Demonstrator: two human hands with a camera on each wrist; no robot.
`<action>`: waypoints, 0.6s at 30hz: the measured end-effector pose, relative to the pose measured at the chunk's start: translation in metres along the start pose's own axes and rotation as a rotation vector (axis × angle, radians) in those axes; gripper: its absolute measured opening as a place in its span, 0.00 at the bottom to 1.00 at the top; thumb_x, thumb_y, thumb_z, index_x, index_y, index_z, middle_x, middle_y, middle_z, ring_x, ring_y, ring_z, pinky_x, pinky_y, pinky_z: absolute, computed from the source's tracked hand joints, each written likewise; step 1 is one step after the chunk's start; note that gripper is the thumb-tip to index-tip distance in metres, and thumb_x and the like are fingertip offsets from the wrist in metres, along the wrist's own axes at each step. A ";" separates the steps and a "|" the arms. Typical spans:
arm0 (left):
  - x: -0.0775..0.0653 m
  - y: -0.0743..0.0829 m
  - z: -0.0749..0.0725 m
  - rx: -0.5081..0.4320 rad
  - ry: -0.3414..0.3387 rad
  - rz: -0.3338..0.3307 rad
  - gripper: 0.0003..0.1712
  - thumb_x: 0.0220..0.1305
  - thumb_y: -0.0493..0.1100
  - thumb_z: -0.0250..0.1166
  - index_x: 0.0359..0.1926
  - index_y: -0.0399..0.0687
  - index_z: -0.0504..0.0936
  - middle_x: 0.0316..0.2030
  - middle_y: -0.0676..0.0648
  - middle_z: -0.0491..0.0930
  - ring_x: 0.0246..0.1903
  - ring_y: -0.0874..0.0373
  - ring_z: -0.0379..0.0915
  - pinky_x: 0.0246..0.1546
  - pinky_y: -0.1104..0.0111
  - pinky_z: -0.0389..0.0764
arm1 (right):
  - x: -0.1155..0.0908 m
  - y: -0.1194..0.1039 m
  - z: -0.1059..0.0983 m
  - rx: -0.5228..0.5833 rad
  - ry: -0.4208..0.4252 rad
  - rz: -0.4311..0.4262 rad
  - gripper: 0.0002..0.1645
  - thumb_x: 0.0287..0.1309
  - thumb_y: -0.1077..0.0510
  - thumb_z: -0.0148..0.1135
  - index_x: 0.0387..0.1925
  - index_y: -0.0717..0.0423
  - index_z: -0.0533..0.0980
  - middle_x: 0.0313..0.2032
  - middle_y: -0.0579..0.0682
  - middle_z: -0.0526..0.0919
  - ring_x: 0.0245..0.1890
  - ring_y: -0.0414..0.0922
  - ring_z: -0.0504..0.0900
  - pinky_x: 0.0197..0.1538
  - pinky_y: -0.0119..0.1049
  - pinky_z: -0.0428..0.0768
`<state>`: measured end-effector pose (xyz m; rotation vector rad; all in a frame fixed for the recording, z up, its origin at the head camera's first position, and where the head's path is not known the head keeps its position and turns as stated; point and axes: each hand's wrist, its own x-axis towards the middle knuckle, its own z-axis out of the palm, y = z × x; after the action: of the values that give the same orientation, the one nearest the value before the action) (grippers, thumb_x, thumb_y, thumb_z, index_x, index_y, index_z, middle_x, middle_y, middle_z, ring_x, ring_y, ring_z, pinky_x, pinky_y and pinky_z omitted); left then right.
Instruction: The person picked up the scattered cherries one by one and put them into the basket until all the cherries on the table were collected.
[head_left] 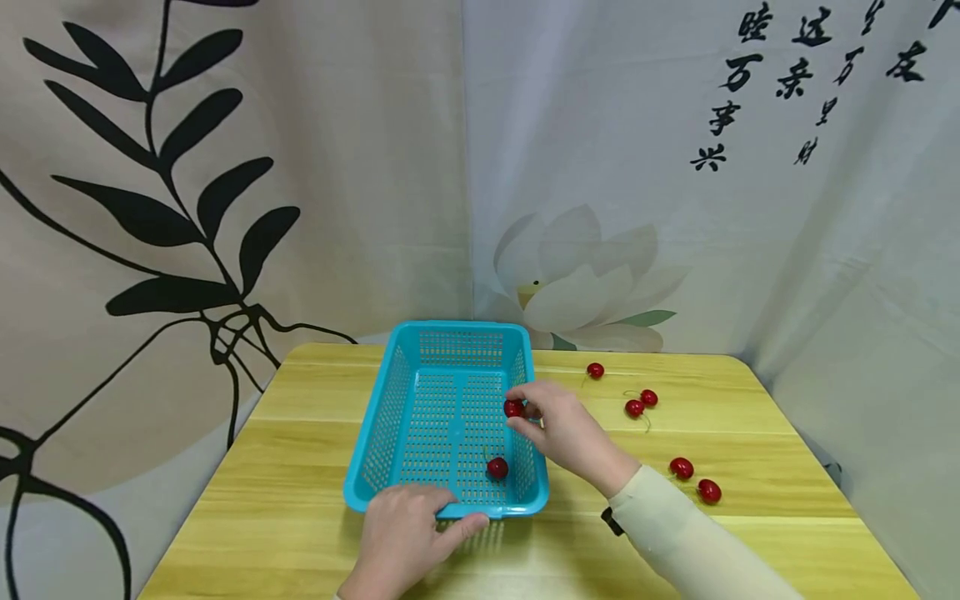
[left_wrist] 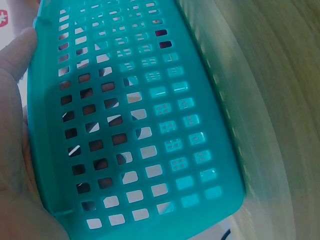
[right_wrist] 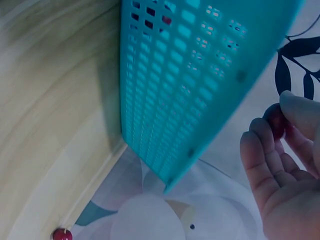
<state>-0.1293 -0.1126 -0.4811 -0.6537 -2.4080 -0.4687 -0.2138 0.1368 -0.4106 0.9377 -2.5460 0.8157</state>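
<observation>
Head view shows us a bright blue, rectangular, perforated plastic basket (head_left: 459, 326) standing on a light yellow wood-grain table (head_left: 300, 450). We see the right hand (head_left: 562, 425) pinching a dark red, round, glossy cherry (head_left: 513, 408) between thumb and fingertips, over the basket's right side; from the right wrist we find that fruit held up higher than the rim. The left hand (head_left: 408, 533) grips the basket's near rim, fingers over its inner side and thumb along the outside. Inside, near the front right corner, we make out a second red cherry with a thin stem (head_left: 497, 468) lying on the slotted floor. To the basket's right, five loose red cherries (head_left: 634, 408) lie on the table: one near the far edge, then two close pairs. Behind it all we see a pale cloth backdrop (head_left: 375, 208) printed with black leaves, dark characters and a white flower.
</observation>
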 end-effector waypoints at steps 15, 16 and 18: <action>0.001 0.000 -0.001 0.002 0.020 0.013 0.27 0.50 0.77 0.64 0.17 0.63 0.80 0.15 0.65 0.76 0.17 0.66 0.72 0.15 0.68 0.71 | 0.014 -0.002 0.040 -0.081 -0.182 0.025 0.19 0.58 0.52 0.72 0.49 0.52 0.80 0.43 0.43 0.83 0.28 0.34 0.75 0.33 0.30 0.79; 0.001 0.000 -0.001 0.004 0.023 0.015 0.27 0.50 0.77 0.64 0.17 0.63 0.80 0.15 0.65 0.76 0.17 0.66 0.72 0.15 0.68 0.71 | 0.014 -0.001 0.042 -0.079 -0.191 0.033 0.18 0.58 0.52 0.72 0.48 0.52 0.80 0.42 0.43 0.83 0.28 0.34 0.75 0.32 0.31 0.79; 0.001 0.001 -0.001 0.009 0.027 0.016 0.27 0.50 0.77 0.64 0.17 0.64 0.79 0.15 0.65 0.75 0.17 0.66 0.72 0.14 0.68 0.70 | 0.015 0.000 0.047 -0.088 -0.207 0.046 0.17 0.57 0.52 0.72 0.47 0.51 0.80 0.40 0.42 0.82 0.29 0.35 0.75 0.34 0.32 0.80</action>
<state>-0.1290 -0.1124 -0.4796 -0.6585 -2.3760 -0.4567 -0.2289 0.1011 -0.4404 0.9847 -2.7640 0.6424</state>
